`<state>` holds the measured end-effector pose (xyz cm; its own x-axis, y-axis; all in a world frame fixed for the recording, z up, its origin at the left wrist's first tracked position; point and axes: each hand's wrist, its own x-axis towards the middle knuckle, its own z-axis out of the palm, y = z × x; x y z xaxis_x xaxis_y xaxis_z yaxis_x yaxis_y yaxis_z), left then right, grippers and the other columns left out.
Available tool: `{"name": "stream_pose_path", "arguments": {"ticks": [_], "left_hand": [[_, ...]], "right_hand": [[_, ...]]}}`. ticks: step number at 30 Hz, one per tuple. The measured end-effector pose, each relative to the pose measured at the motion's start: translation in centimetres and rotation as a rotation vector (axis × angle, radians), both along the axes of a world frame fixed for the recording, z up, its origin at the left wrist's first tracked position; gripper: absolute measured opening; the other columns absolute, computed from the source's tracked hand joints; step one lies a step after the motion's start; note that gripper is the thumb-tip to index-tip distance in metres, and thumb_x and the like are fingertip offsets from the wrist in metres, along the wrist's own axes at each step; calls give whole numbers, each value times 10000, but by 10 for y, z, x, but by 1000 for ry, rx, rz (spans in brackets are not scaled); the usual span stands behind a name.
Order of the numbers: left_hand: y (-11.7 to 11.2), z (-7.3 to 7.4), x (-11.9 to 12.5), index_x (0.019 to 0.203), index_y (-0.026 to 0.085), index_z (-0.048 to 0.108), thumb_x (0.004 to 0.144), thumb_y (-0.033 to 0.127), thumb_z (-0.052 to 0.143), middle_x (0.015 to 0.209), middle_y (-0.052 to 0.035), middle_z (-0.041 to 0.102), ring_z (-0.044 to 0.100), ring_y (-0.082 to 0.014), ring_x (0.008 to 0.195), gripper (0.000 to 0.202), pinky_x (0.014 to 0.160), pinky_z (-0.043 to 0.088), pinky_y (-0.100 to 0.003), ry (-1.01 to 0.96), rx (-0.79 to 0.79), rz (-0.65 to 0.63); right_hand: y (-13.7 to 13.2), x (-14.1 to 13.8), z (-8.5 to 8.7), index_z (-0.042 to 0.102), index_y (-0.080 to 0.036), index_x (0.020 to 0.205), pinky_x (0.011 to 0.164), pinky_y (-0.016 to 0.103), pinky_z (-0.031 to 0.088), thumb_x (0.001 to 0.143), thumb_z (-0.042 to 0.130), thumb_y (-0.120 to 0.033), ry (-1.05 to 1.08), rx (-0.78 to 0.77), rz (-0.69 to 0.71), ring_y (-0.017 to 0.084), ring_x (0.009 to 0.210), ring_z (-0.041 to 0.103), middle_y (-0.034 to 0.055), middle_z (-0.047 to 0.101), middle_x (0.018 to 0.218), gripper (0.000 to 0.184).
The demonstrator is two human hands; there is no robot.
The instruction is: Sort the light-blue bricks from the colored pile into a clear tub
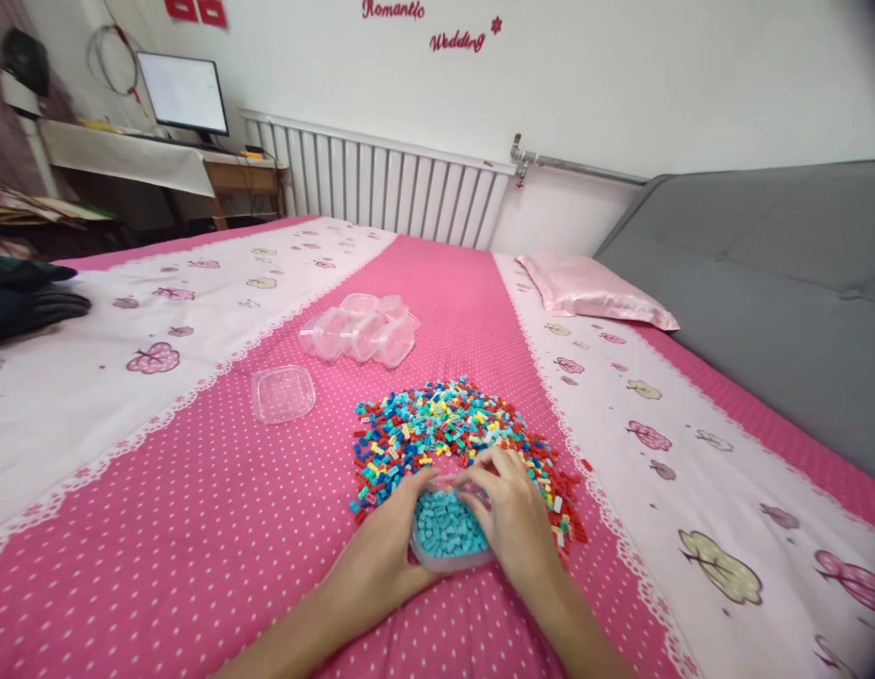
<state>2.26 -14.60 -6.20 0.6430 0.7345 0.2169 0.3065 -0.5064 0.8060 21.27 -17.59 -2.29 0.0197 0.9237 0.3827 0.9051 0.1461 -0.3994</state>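
Observation:
A clear plastic container (453,565) filled with small turquoise toy bricks (448,524) is close in front of me. My left hand (387,539) is wrapped round its left side, thumb below and fingers toward the far rim. Above the right part of the container, my right hand (517,514) has its fingers bent and pinched together near the far rim. Whatever those fingertips hold is too small or hidden to make out. Just beyond both hands spreads a heap of mixed toy bricks (444,415) in red, blue, yellow, green, turquoise and white.
Left of the heap lies a clear lid or shallow box (283,394). Farther back, several clear containers (363,330) sit clustered on the pink dotted bedspread (218,509). A pink pillow (597,290) rests by the grey headboard (769,283). Dark gloves or clothing (27,300) lie at far left.

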Motion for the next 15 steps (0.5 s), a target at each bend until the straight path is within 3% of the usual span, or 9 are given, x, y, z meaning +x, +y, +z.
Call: {"name": "stream_pose_path", "arguments": {"ticks": [6,15], "left_hand": [[2,-3,2,1452,305,271,803,339,747,1437,-79,489,548,-267,1266,806,1041,489,-385,-37,-9,-7],[2,0,-1,1451,295,263,811,311,728,1433,-92,495,536,-282,1279,791,1055,469,-411,-9,18,-14]], "right_hand": [[-2,-2,-1,659,-198,811,767,315,431,746,780,-15,-9,-27,-82,208,899,559,5,588,891,228],[-3,-2,0,709,-207,777,761,324,449,765,779,-66,-190,-40,-149,237,922,547,38,606,913,158]]}}
